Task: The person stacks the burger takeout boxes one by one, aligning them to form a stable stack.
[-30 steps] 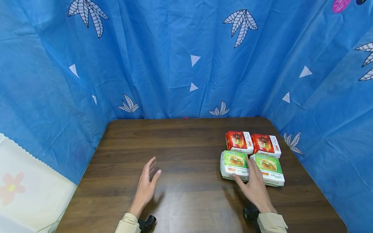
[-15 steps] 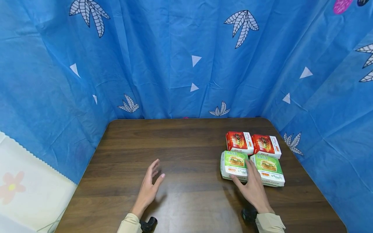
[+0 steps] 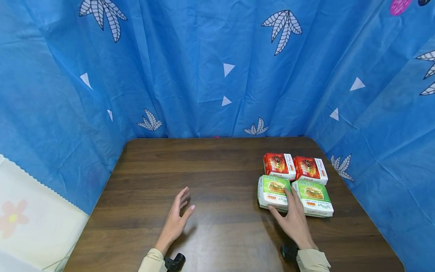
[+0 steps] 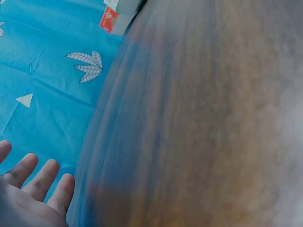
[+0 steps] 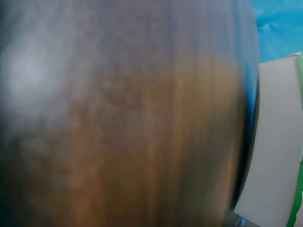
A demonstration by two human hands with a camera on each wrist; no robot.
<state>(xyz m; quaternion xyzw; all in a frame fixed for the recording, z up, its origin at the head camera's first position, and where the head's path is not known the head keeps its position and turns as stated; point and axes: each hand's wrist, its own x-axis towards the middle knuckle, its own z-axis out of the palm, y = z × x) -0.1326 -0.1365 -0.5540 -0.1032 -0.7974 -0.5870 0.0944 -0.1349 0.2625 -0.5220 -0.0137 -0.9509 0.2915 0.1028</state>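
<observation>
Fingers (image 3: 297, 203) of the right hand (image 3: 296, 221) are fairly straight, thumb spread, at the left green-and-white burger box (image 3: 272, 193), not clamped on it. Red burger box (image 3: 276, 164) behind it, second red box (image 3: 309, 168) behind-right, matching green-and-white box (image 3: 314, 195) just right; all closed, contents hidden. Left hand (image 3: 175, 219) hangs loose, holding nothing, well left.

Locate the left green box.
In the head view, the left green box lies on the right side of the table, nearer the camera than the left red box and beside the right green box; the right hand overlaps its near right corner.
</observation>
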